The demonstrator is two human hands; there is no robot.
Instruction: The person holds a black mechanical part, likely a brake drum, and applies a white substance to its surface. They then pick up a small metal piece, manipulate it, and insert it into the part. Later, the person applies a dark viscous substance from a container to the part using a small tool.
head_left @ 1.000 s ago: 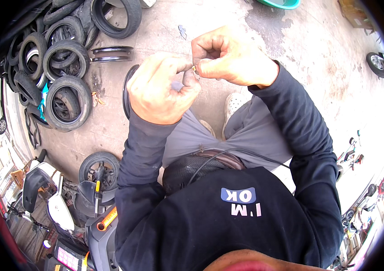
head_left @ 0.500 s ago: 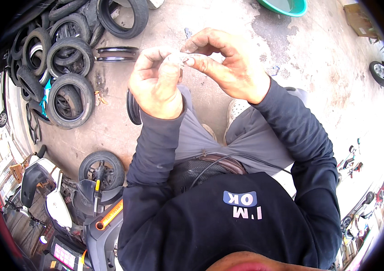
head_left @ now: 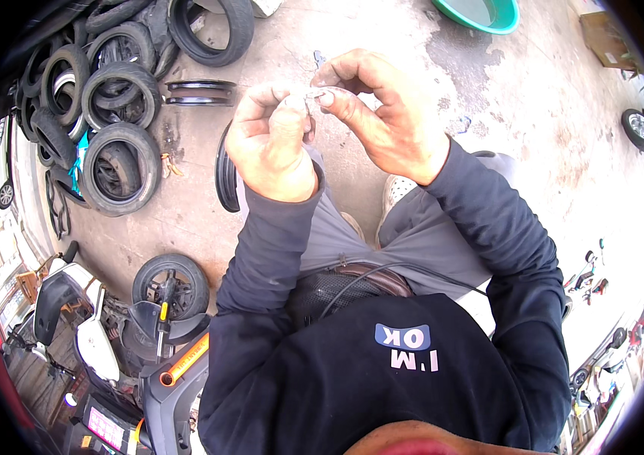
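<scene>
Concrete floor (head_left: 534, 144) runs right across the scene, its edges bending into the dark border. One heap of tyres (head_left: 88, 178) rises far left, overlapping too much for a sure count, its outer side lost in shadow. One scooter (head_left: 98, 345) at near left is cut off by the border. One green basin (head_left: 504, 30) is cut by the far edge. One dark ring (head_left: 222, 178) is partly hidden behind the left hand (head_left: 272, 148); one black wheel rim (head_left: 199, 98) shows edge-on beyond it. Two bare hands meet well apart from heap and basin, with room around them: the left grip is closed on one tiny pale piece (head_left: 312, 96), while the right hand (head_left: 394, 121) puts its thumb tip there, and whether its grip closes too I cannot tell. Fingertips cover most of the piece
</scene>
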